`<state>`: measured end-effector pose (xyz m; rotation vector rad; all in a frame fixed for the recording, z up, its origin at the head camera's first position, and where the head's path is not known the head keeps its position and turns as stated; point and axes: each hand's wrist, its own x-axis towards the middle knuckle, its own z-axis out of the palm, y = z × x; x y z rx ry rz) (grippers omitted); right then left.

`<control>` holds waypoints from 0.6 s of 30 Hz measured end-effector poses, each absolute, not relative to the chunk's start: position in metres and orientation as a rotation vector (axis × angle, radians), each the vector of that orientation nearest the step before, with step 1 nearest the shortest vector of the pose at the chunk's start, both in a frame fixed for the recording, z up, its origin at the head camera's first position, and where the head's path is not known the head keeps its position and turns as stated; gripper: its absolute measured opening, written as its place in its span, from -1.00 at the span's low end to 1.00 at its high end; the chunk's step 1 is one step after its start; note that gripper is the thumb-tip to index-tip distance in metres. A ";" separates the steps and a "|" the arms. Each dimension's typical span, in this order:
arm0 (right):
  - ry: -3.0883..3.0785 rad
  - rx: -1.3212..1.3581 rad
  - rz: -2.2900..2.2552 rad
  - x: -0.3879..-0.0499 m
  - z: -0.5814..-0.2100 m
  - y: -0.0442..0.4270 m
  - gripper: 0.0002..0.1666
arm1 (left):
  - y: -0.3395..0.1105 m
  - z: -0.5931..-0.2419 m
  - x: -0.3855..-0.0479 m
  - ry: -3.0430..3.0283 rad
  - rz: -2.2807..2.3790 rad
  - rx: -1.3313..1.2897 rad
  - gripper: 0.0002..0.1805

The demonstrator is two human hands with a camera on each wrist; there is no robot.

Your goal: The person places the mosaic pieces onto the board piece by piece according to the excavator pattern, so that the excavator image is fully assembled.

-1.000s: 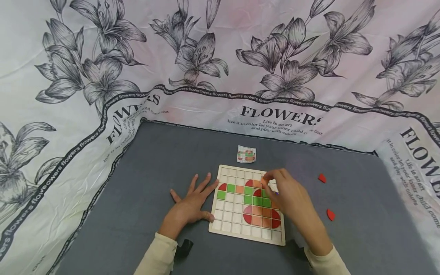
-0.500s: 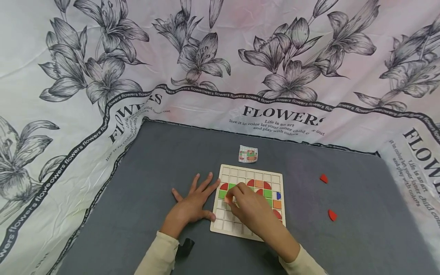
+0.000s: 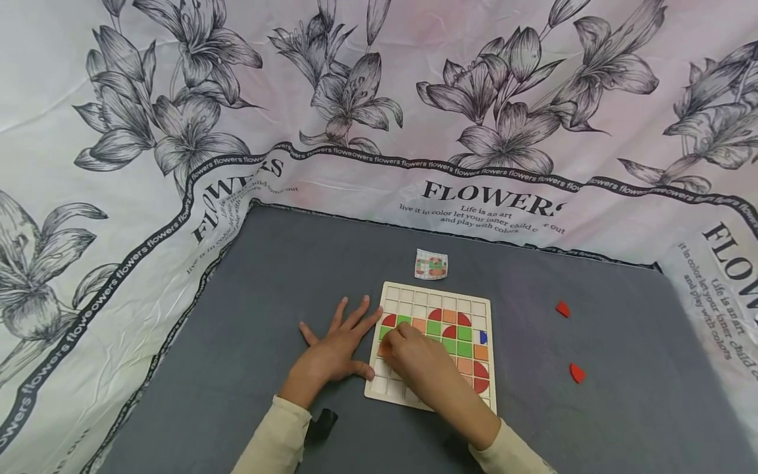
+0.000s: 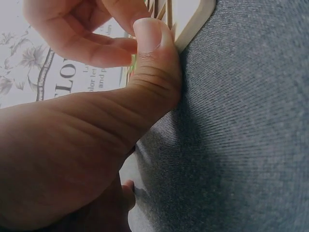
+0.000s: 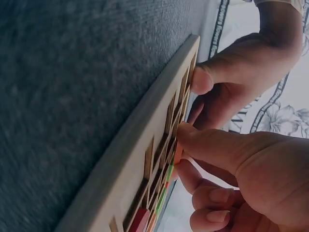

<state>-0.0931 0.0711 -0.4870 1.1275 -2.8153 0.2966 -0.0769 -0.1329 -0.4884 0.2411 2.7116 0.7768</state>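
A wooden grid board [image 3: 408,294] lies on the grey cloth, several cells filled with green and orange squares and red rounded pieces. A blue-and-white tile [image 3: 483,337] sits near its right edge. My left hand [image 3: 331,352] is spread at the board's left side, its thumb and a fingertip touching the edge. My right hand [image 3: 426,362] reaches over the board and pinches an orange square tile [image 5: 178,152] between thumb and finger. That tile is at the left column, just below a green square; whether it sits fully in its cell I cannot tell. The right hand covers part of the grid.
Two loose red pieces lie right of the board, an upper one [image 3: 563,309] and a lower one [image 3: 577,373]. A small printed card [image 3: 431,264] with a coloured pattern lies behind the board. Flower-printed fabric [image 3: 331,178] rises around the back and sides.
My right hand has moved from the board's upper right to its left column, carrying the orange tile, then lowered it onto the grid. My left hand stays at the left edge.
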 end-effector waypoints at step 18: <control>-2.795 1.139 0.260 -0.094 -0.486 0.069 -0.75 | -0.134 -0.492 -0.079 2.700 0.781 0.236 0.29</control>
